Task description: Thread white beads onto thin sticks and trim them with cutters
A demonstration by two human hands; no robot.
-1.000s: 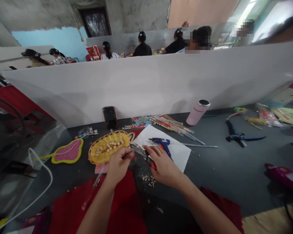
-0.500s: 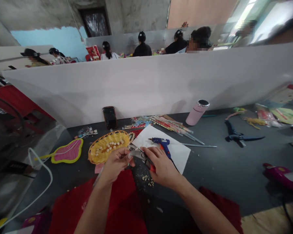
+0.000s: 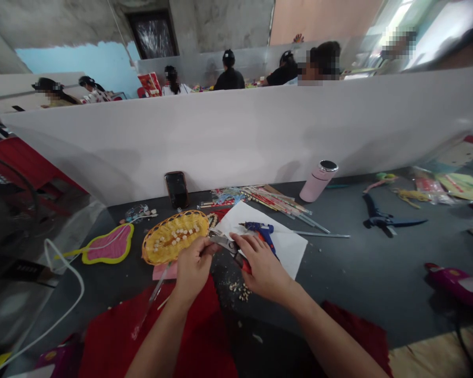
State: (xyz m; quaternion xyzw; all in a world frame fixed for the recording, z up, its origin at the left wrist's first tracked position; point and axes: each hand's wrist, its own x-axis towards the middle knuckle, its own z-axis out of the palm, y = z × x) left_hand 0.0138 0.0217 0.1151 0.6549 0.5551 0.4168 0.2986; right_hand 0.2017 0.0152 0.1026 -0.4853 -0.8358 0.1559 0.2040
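My right hand (image 3: 266, 268) is closed around a pair of pliers (image 3: 225, 242) with red handles, their metal jaws pointing left. My left hand (image 3: 195, 262) is pinched at the tip of the jaws; whatever lies between its fingers is too small to make out. Just left of it sits a yellow woven basket (image 3: 169, 239) with small pale pieces inside. Below the pliers, small beige bits (image 3: 242, 291) are scattered on the dark table. A blue glue gun (image 3: 262, 228) rests on a white sheet (image 3: 295, 257) behind my right hand.
Red cloth (image 3: 205, 336) lies under my left forearm. Along the white partition (image 3: 236, 136) stand a phone (image 3: 176, 190), bundled thin sticks (image 3: 276, 202) and a pink bottle (image 3: 317, 184). Dark blue pliers (image 3: 386, 218) lie at right. Several people sit beyond the partition.
My left hand has shifted slightly right and turned, its fingers now drawn closer together at the jaws. The pliers have stayed nearly in place. A clear strip left of my forearm shows more.
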